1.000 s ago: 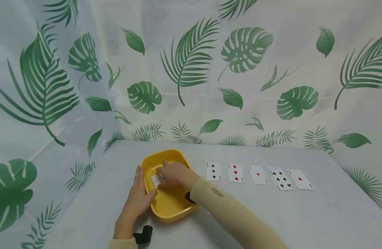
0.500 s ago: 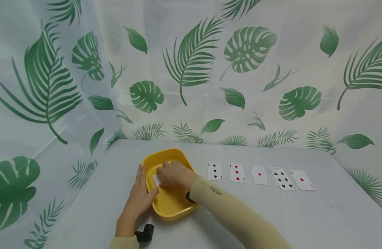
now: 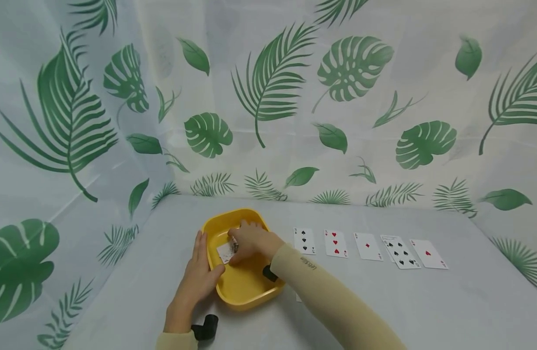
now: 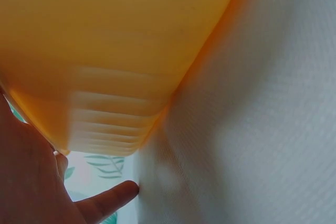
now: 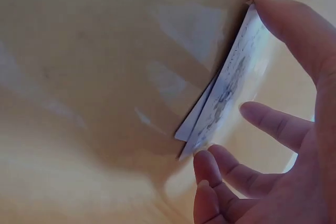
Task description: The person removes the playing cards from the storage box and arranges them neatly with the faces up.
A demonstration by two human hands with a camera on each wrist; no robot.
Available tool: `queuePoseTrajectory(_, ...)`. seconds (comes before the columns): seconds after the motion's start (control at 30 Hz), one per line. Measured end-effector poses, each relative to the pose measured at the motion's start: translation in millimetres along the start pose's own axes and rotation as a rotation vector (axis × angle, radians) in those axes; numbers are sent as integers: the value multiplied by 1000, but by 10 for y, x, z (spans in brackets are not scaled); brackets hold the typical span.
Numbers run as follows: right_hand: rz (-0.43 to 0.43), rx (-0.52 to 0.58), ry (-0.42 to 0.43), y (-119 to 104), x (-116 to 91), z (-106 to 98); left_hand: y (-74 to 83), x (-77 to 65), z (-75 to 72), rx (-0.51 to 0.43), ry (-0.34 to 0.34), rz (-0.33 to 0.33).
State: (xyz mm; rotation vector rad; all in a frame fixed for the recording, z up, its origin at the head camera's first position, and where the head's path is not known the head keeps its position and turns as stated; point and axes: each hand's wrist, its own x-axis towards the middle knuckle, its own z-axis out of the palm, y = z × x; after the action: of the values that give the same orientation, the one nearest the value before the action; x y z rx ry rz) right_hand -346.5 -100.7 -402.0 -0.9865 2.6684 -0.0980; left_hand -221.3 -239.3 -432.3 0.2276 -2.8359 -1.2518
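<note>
A yellow plastic tray with a raised rim stands on the table, left of centre in the head view. My left hand holds its left side, thumb over the rim and fingers along the outer wall. The left wrist view shows the tray's outer wall close up. Inside the tray is my right hand. It holds a few white playing cards by their ends, the thumb at one end and fingertips at the other. Their faces are too blurred to read.
Right of the tray lies a row of face-up playing cards: a three of spades, a three of hearts, an ace of diamonds, a black spade card overlapping another, and an ace of hearts. A card corner shows beside the right sleeve.
Inside the tray my right hand has turned and shifted slightly right, so more of the cards shows beside it. My left hand keeps its place on the rim. The whole view has drifted slightly.
</note>
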Motion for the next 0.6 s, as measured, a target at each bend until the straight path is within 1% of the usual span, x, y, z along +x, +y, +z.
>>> queuePoseTrajectory(0.2,22,25,-31,8,2,-54,-4,25,21,-1,1,-5)
queuePoseTrajectory(0.37,47,27,-54,-14,-37,-132,-12,42,28,2,1,-11)
queuePoseTrajectory(0.47,18,8,-40,-33,-57,-173,-9,39,23,5,2,-12)
queuePoseTrajectory(0.6,-36,-31,3,-57,-78,-226,-4,18,9,12,3,-7)
